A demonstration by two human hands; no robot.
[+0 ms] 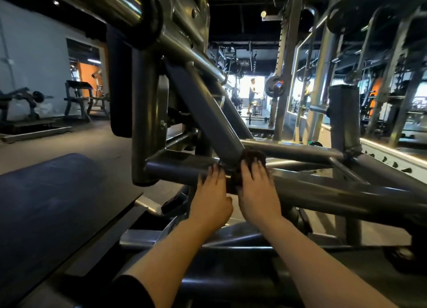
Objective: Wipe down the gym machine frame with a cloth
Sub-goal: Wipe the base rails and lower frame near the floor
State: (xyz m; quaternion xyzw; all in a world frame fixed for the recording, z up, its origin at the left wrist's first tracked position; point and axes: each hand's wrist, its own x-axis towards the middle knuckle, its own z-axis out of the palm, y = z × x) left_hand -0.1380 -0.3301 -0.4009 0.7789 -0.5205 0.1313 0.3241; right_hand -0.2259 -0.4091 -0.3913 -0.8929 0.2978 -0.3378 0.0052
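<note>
At frame centre, the right hand [256,189] pressed a dark cloth [250,159] onto the frame [203,99] joint, fingers extended; the left hand [211,196] rested alongside, fingers flat.

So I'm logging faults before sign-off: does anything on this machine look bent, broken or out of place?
Nothing stands out. Both hands, left and right, press a dark cloth on the frame joint; visible tubes look straight.

Both forearms are bare; a black sleeve [129,291] covers the left upper arm. Left hand [211,198] and right hand [256,192] wear nothing.
</note>
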